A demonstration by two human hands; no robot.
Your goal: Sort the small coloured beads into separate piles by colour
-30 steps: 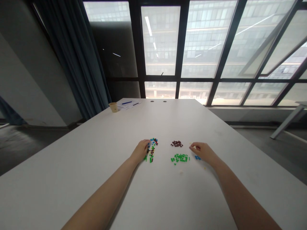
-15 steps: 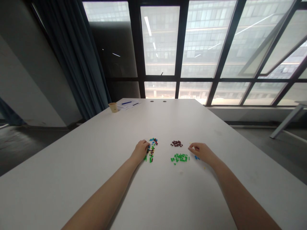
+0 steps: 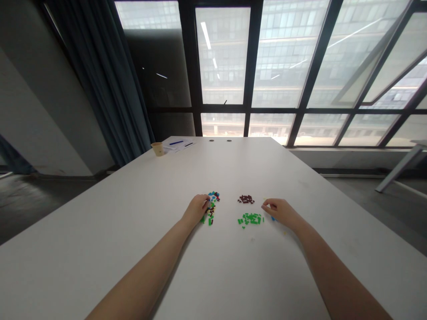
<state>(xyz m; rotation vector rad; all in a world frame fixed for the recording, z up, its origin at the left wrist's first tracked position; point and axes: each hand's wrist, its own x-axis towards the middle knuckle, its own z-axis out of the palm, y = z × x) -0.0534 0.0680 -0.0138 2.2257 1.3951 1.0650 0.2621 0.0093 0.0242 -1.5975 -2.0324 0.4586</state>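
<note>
My left hand [image 3: 196, 209] rests at the left edge of a mixed pile of small building bricks [image 3: 212, 209] in green, dark brown, blue and red. Its fingers are curled together over the pile, and whatever may lie between them is hidden. Opposite, my right hand [image 3: 279, 210] is held with thumb and forefinger bent together in a pinch; anything in it is too small to make out. Blue bricks [image 3: 273, 218] show partly from under that hand. Between the hands lie a cluster of dark brown bricks [image 3: 246, 199] and a wider one of green bricks [image 3: 251, 219].
All of this lies on a long white table [image 3: 213, 266]. Toward its far left corner stand a paper cup [image 3: 158, 149] and sheets of paper [image 3: 171, 146] with a blue pen [image 3: 176, 143] on top. A tiny yellow piece [image 3: 285, 233] lies below my right wrist.
My left fingertips have shifted slightly at the mixed pile, and the blue brick seen beside them before is less visible. My right hand has barely moved; the brown and green clusters look the same.
</note>
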